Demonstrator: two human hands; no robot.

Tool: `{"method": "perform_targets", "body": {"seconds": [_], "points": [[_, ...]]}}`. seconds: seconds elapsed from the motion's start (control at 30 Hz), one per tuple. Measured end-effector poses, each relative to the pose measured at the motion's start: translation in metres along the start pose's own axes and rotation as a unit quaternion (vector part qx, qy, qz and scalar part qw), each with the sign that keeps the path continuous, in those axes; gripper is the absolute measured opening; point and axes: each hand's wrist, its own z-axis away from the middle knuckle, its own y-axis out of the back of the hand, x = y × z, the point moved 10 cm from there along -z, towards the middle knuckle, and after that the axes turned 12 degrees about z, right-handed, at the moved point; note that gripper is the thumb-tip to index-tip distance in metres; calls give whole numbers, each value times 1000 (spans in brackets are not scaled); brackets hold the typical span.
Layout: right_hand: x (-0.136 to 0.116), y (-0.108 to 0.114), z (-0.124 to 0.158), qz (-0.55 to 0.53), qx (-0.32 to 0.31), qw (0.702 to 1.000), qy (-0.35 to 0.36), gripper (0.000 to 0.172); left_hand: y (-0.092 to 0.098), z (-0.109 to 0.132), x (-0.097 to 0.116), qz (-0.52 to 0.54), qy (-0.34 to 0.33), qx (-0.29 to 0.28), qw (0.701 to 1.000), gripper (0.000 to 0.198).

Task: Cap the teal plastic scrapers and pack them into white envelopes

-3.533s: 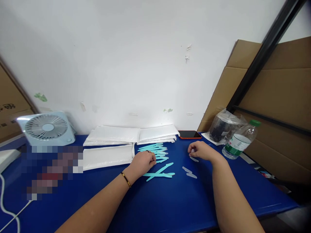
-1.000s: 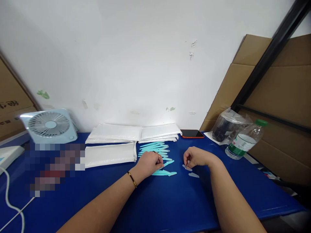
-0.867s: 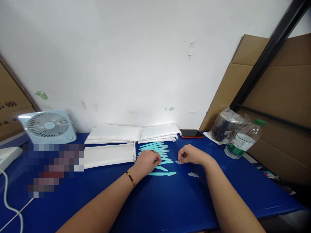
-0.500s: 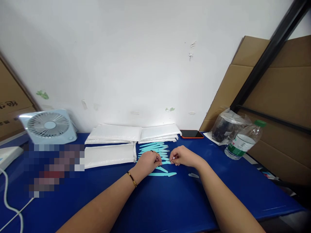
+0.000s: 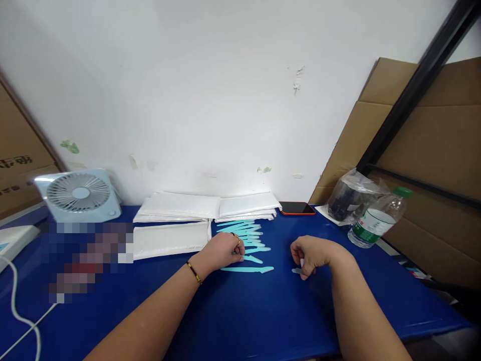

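Several turquoise eyebrow razors [image 5: 248,269] lie in a loose row on the blue table, their blade ends pointing right. Over the near ones, my left hand [image 5: 225,249] is closed, its fingertips pinched at the handle of an eyebrow razor [image 5: 253,259]; the grip itself is partly hidden. To the right of the row, my right hand [image 5: 310,255] has curled fingers, with a small pale piece that looks like a blade cap [image 5: 301,262] between thumb and fingers. Just below these fingers, a clear blade cap [image 5: 296,271] rests on the table, partly covered by the hand.
White padded packets [image 5: 173,239] are stacked behind and left of the razors. A phone [image 5: 298,208] lies by the wall. Right of it stand a bagged dark item [image 5: 343,198] and a water bottle [image 5: 372,225]. A small fan [image 5: 80,194] and cables are at the left.
My right hand has left the razors and moved right and toward me, to the loose cap. My left hand has shifted slightly left, uncovering more of the near razors.
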Motion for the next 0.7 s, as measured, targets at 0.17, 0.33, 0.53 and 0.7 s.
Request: {"method": "perform_targets", "body": {"seconds": [0.17, 0.33, 0.53, 0.7], "points": [[-22, 7, -14, -5, 42, 998, 47, 17, -5, -4, 0, -16, 0, 17, 1000, 11], [-38, 31, -11, 38, 155, 981, 110, 24, -7, -3, 3, -41, 3, 32, 999, 12], [-49, 32, -15, 54, 181, 972, 139, 16, -11, -3, 11, -47, -17, 39, 998, 10], [-64, 34, -14, 63, 203, 965, 157, 12, -12, -3, 11, -40, 3, 40, 998, 12]]}}
